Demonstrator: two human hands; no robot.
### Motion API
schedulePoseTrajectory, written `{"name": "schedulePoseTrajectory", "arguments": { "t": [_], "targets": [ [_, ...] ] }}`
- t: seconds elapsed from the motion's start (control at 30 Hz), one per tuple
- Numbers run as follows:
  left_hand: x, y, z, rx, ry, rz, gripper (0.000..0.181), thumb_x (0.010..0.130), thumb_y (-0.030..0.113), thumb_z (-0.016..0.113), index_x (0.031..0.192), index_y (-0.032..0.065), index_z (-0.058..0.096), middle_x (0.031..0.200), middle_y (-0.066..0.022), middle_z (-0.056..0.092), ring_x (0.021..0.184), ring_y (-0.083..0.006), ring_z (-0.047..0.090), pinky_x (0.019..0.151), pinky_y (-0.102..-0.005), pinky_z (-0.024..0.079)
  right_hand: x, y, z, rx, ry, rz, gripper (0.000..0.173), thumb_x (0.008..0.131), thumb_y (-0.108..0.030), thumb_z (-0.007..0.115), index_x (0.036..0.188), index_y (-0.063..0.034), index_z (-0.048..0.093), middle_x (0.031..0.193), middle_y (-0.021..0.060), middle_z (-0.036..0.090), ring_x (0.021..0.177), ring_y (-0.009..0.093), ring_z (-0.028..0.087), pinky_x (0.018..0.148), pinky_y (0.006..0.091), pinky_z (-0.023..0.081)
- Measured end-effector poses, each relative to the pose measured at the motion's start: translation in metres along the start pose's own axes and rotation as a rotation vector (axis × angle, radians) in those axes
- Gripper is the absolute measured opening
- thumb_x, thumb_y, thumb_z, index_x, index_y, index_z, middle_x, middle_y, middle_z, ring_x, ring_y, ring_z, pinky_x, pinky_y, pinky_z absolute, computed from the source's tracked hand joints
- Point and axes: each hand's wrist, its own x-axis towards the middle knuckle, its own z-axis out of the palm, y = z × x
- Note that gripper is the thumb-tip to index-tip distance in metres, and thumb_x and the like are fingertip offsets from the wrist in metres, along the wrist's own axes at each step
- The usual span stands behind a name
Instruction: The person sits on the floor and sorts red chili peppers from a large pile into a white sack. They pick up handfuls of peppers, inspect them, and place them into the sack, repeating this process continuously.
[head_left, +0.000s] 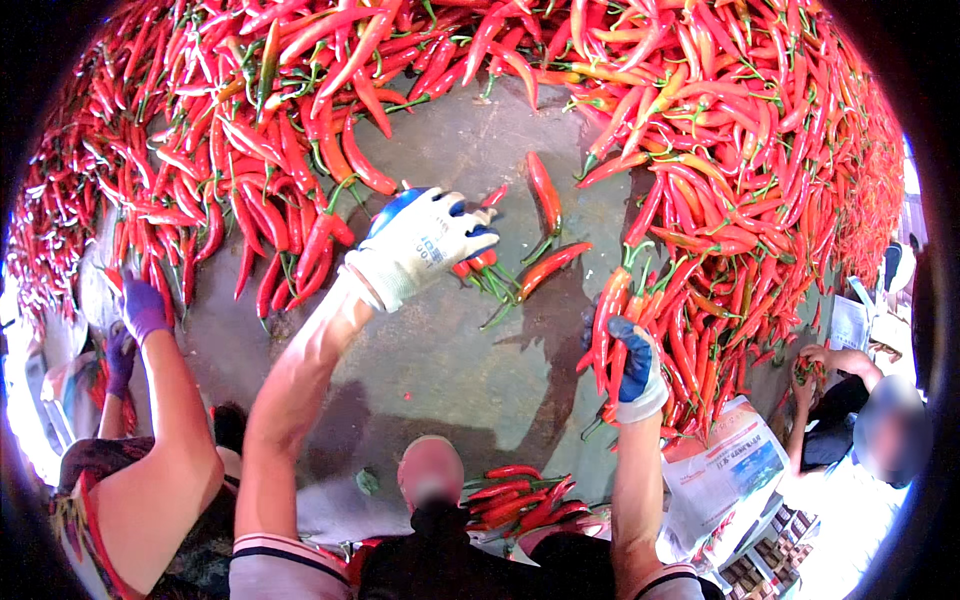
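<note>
My left hand (424, 238), in a white knit glove with blue coating, is palm down with curled fingers over the middle of the grey surface (420, 375). A bunch of red chili peppers (480, 264) shows from beneath it, green stems towards me; the palm is hidden. Two loose chilies lie just right of it, one a curved red chili (545, 193), the other a shorter red chili (553, 271). My right hand (636, 360), also gloved, grips several red chilies (611, 315), thumb across them, at the edge of the right-hand heap.
Large heaps of red chilies (720, 112) curve around the far side and both flanks. A smaller chili pile (517, 499) lies close to my body. Printed paper (724, 472) is at right. Purple-gloved hands (142, 304) work at left; another person's hands (810, 371) hold chilies at right.
</note>
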Motion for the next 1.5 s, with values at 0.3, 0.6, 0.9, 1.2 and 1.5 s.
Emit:
{"name": "schedulePoseTrajectory", "arguments": {
  "t": [0.3, 0.6, 0.9, 1.2, 1.5],
  "targets": [
    [0.013, 0.005, -0.006, -0.085, -0.148, -0.076, 0.056, 0.065, 0.019, 0.074, 0.118, 0.0153, 0.059, 0.114, -0.0055, 0.06, 0.108, -0.0269, 0.056, 0.095, -0.0426, 0.044, -0.004, 0.013, -0.014, 0.039, 0.117, -0.04, 0.024, 0.078, -0.006, 0.064, 0.101, -0.0015, 0.065, 0.094, 0.0043, 0.067, 0.087, 0.016, 0.064, 0.081, 0.0287, 0.051],
    [-0.015, 0.084, -0.033, -1.351, 0.307, -0.867, 0.048, 0.067, 0.012, 0.082, 0.111, 0.0042, 0.064, 0.095, -0.0052, 0.069, 0.086, -0.0152, 0.066, 0.077, -0.0319, 0.054, 0.031, -0.032, 0.043, -0.879, -0.116, -0.414, 0.043, 0.071, -0.004, 0.075, 0.109, 0.0014, 0.058, 0.092, 0.001, 0.063, 0.079, 0.009, 0.057, 0.076, 0.0271, 0.049],
    [-0.009, 0.156, 0.033, -2.009, 0.487, -1.336, 0.033, 0.078, -0.006, 0.07, 0.109, -0.0002, 0.061, 0.093, -0.0053, 0.068, 0.081, -0.0149, 0.066, 0.076, -0.0306, 0.055, 0.027, -0.026, 0.024, -0.944, -0.193, 0.012, 0.033, 0.073, -0.015, 0.078, 0.099, 0.0005, 0.065, 0.08, 0.001, 0.063, 0.075, 0.009, 0.056, 0.07, 0.0273, 0.047],
    [-0.01, 0.157, 0.03, -1.715, 0.655, -1.331, 0.033, 0.076, -0.006, 0.073, 0.106, 0.0, 0.062, 0.094, -0.0032, 0.066, 0.08, -0.0106, 0.062, 0.074, -0.0271, 0.052, 0.037, 0.016, 0.033, -1.118, 0.031, -0.354, 0.07, 0.062, -0.021, 0.085, 0.121, 0.0019, 0.056, 0.103, 0.0199, 0.067, 0.097, 0.033, 0.064, 0.09, 0.0378, 0.049],
    [-0.014, 0.124, 0.02, -1.876, 0.348, -1.04, 0.043, 0.072, 0.003, 0.078, 0.112, 0.0001, 0.062, 0.103, -0.0049, 0.068, 0.091, -0.0108, 0.062, 0.082, -0.028, 0.051, 0.012, 0.025, 0.081, -0.434, -0.177, 0.022, 0.017, 0.082, -0.004, 0.065, 0.097, 0.0049, 0.065, 0.084, 0.0021, 0.065, 0.074, 0.009, 0.058, 0.066, 0.0268, 0.047]
  ]
}}
